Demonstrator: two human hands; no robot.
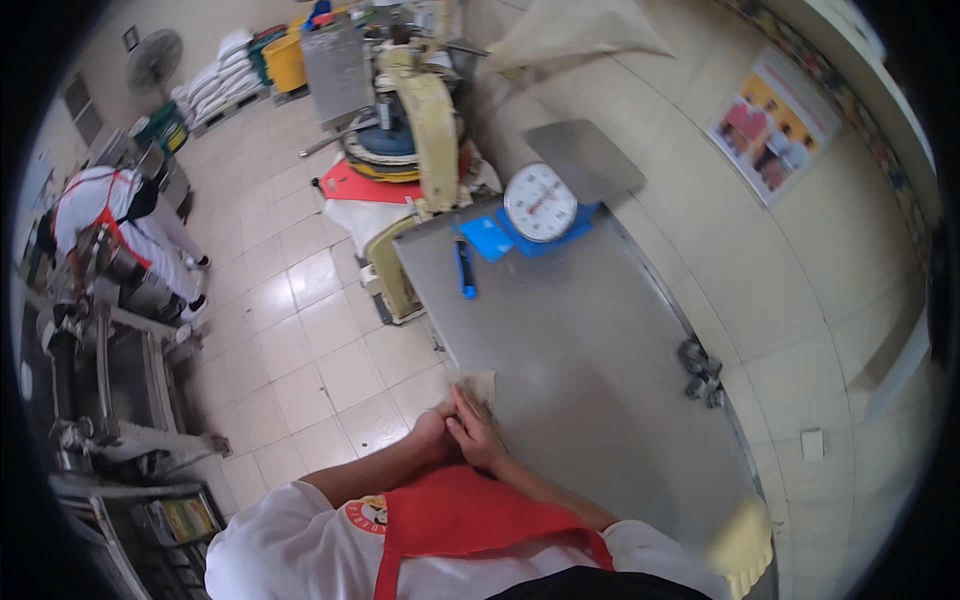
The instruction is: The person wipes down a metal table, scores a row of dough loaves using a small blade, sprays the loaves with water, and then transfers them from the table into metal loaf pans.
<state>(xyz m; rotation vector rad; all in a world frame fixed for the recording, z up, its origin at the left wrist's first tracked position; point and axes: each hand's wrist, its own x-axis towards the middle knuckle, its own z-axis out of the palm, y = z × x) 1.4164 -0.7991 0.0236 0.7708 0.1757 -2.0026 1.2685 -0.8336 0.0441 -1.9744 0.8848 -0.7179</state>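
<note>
My left hand (pixel 432 430) and my right hand (pixel 476 432) are pressed together in front of my red apron (pixel 470 510), by the near left edge of a metal table (pixel 570 370). The right hand's fingers lie stretched and flat against the left hand. The left hand looks curled, its fingers mostly hidden behind the right; whether anything lies between the palms cannot be seen. Just beyond my fingertips a beige, stained cloth or sheet (pixel 483 383) lies at the table's edge.
On the table are a dial scale (pixel 540 203), a blue-handled tool (pixel 464 268), a crumpled grey cloth (pixel 700 372) and a blurred yellow piece (pixel 745 545). A machine (pixel 420 130) stands past its far end. At left, a person (pixel 125 215) bends over a metal bowl near other equipment.
</note>
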